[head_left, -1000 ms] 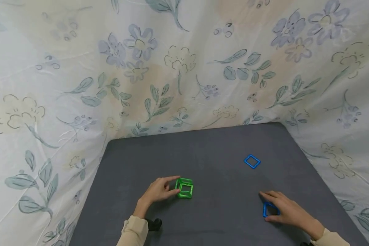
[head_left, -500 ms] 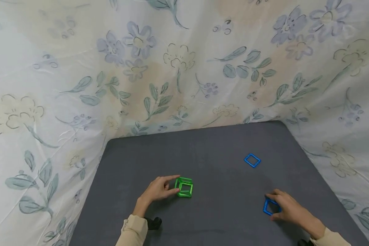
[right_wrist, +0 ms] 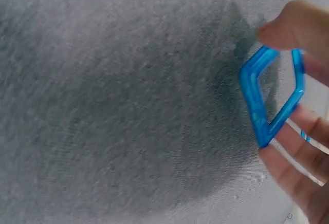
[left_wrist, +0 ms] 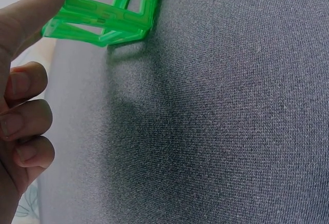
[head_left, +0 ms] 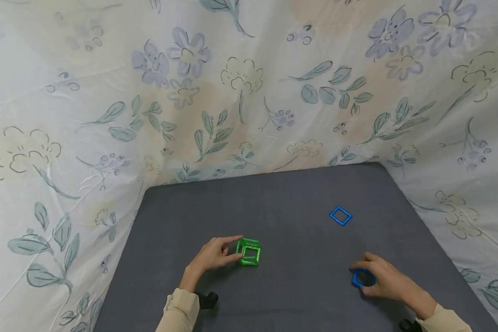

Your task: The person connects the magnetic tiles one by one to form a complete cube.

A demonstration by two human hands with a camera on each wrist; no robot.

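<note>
A cube-shaped frame of green magnetic tiles (head_left: 251, 263) stands on the dark mat, left of centre. My left hand (head_left: 210, 255) pinches its left side between thumb and index finger. In the left wrist view the other fingers (left_wrist: 32, 116) are curled in, below the green tiles (left_wrist: 103, 9). At the right, my right hand (head_left: 392, 279) grips a blue magnetic tile (head_left: 354, 280) with an open centre. The right wrist view shows this blue tile (right_wrist: 253, 95) tilted, thumb (right_wrist: 290, 29) at one edge and fingertips at the opposite one.
A second blue square tile (head_left: 336, 220) lies flat on the grey mat (head_left: 290, 207), beyond my right hand. Floral cloth (head_left: 240, 138) hangs behind the mat and along both sides. Dark wrist mounts (head_left: 207, 300) sit at my sleeves.
My right fingers have shifted around the near blue tile, which is now turned and tilted in their grip. The left hand and the green cube have stayed in place.
</note>
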